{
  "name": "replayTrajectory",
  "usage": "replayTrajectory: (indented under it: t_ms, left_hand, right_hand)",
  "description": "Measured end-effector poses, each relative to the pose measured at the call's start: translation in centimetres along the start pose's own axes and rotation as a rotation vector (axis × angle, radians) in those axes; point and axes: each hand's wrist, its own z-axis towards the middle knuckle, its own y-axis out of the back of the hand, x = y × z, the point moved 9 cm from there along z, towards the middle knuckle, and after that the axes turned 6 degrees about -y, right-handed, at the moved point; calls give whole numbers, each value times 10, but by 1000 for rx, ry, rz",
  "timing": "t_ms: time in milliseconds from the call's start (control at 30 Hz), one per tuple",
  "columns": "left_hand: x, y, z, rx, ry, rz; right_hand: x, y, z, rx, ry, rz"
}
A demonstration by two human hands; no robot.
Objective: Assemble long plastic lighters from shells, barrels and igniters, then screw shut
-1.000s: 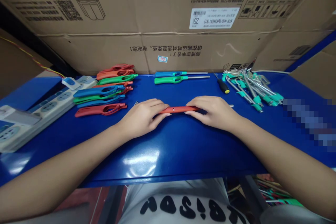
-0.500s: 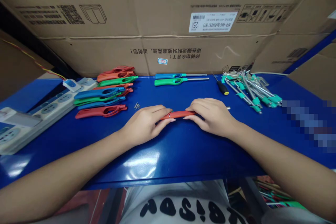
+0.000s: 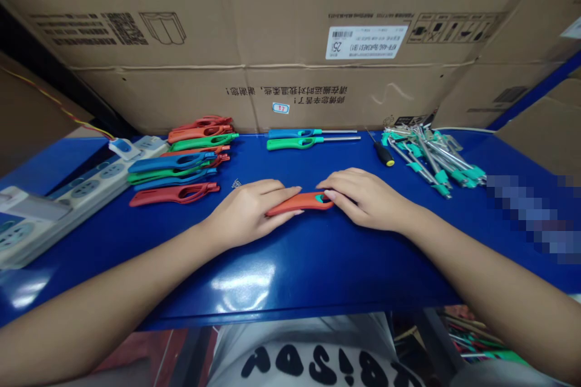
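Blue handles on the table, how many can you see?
3. The back handle lies beside a green handle. The farther handle and nearer handle are on the left among other colours; more may be hidden there.

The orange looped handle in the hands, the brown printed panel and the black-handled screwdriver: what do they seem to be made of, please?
Orange looped handle: probably satin moulded plastic, given its even colour and soft sheen.
Brown printed panel: apparently matt cardboard, with creases and inked markings.
Black-handled screwdriver: smooth dark grip, plastic or rubber, hard to tell.
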Motion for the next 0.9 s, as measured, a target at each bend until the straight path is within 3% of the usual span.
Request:
replayTrajectory:
  t_ms: [167,400,600,767,900]
  left_hand:
    - [-1,0,-1,4,21,-21]
    - [-11,-8,2,32,-14,-118]
    - [-5,-7,2,37,-1,-39]
    - [11,0,2,35,51,-49]
    - [21,5,1,46,100,-124]
  right_hand:
    - [17,3,-3,-63,153,104]
    - [25,6,-9,-239,171,204]
    - [16,3,-2,-134,119,224]
    - [-9,3,2,-111,29,37]
    - [-14,2,1,-114,60,36]
